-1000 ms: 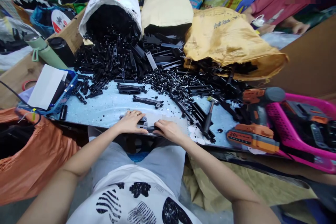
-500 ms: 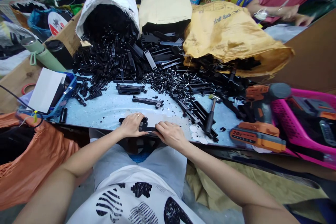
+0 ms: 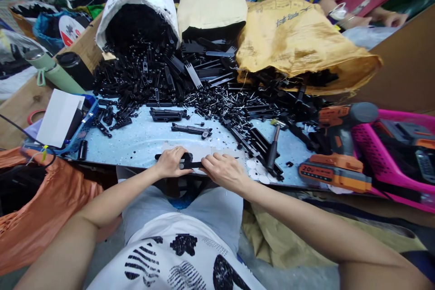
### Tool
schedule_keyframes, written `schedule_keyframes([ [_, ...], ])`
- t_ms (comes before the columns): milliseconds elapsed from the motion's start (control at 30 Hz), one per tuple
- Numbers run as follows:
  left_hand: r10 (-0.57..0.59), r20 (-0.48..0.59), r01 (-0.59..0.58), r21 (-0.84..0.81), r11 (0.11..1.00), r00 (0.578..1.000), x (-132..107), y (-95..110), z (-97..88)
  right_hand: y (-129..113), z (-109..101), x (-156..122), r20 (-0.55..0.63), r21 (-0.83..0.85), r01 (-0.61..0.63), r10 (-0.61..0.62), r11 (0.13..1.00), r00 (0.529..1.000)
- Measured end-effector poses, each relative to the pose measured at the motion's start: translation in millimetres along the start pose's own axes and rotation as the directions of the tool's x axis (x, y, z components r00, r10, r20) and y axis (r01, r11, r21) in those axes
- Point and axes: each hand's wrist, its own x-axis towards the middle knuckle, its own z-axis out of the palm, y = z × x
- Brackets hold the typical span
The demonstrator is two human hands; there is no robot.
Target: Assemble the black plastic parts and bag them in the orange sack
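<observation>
At the table's front edge, my left hand (image 3: 172, 162) is closed on a long black plastic part (image 3: 190, 165), whose left end sticks out past the fingers. My right hand (image 3: 221, 170) grips the same part further right, fingers curled over it. A thin dark tip shows just right of those knuckles; whether it belongs to the part I cannot tell. Beneath both hands lies a grey flat board (image 3: 204, 150). Just beyond them rest a jointed black piece (image 3: 190, 130) and a stack of similar pieces (image 3: 167, 114).
Black parts (image 3: 136, 81) and small pins (image 3: 220, 104) are heaped behind, spilling from a white sack (image 3: 142, 4) and a yellow sack (image 3: 306, 41). To the right lie a hammer (image 3: 273, 152), white discs (image 3: 257, 170), a cordless drill (image 3: 335, 167) and a pink basket (image 3: 367, 145). A co-worker's hand (image 3: 394, 19) shows beyond.
The black part between my hands has turned slightly, and my right forearm has swung a little outward. My left hand has barely moved.
</observation>
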Motion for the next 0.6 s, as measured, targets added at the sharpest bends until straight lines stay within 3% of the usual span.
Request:
schedule_keyframes([
  [267, -0.014, -0.092, 0.017, 0.035, 0.999, 0.996, 0, -1, 5.9, 9, -1, 10, 0.002, -0.063, 0.054, -0.054, 0.997, 0.999],
  [433, -0.039, 0.023, 0.037, 0.063, 0.997, 0.999, 3, 6, 3.5, 26, 23, 7, -0.012, 0.037, 0.095, -0.094, 0.995, 0.995],
  [533, 0.006, 0.078, -0.012, 0.081, 0.997, 0.997, 28, 5, -1.9, 42, 51, -2, -0.027, 0.169, 0.063, -0.059, 0.984, 0.998],
  [600, 0.046, 0.023, -0.048, 0.102, 0.994, 0.999, 60, -5, -6.2, 52, 67, -9, -0.026, 0.239, 0.025, -0.019, 0.971, 0.999],
])
